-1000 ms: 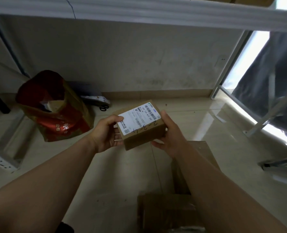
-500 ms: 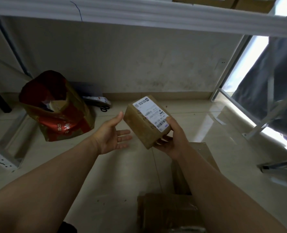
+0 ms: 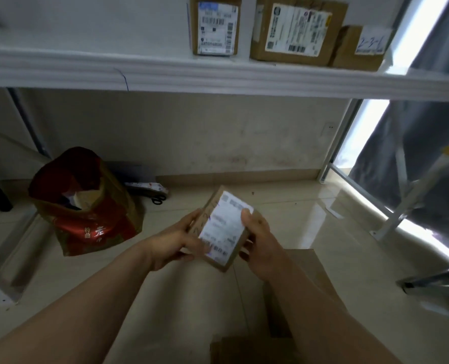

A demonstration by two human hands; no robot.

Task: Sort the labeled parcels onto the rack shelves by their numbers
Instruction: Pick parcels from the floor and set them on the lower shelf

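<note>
A small brown parcel [image 3: 224, 227] with a white shipping label and handwritten digits along its left edge is held above the floor, label up. My left hand [image 3: 177, 239] grips its left side, thumb over the label's lower corner. My right hand [image 3: 257, 240] grips its right side with the thumb on the label. Above, the white rack shelf [image 3: 165, 72] carries three parcels at its right end: a labeled one [image 3: 215, 24], a larger one [image 3: 297, 30], and a small one marked 2-3-1 [image 3: 362, 47].
A red and gold bag [image 3: 86, 203] stands on the tiled floor at left, with scissors [image 3: 158, 199] behind it. A large open cardboard box [image 3: 305, 274] lies under my right forearm. Grey metal rack legs [image 3: 399, 206] stand at right.
My left hand, open half a second ago, has taken hold of the parcel again. The parcel was turned with its label facing up. My view tilted upward, revealing the shelf parcels.
</note>
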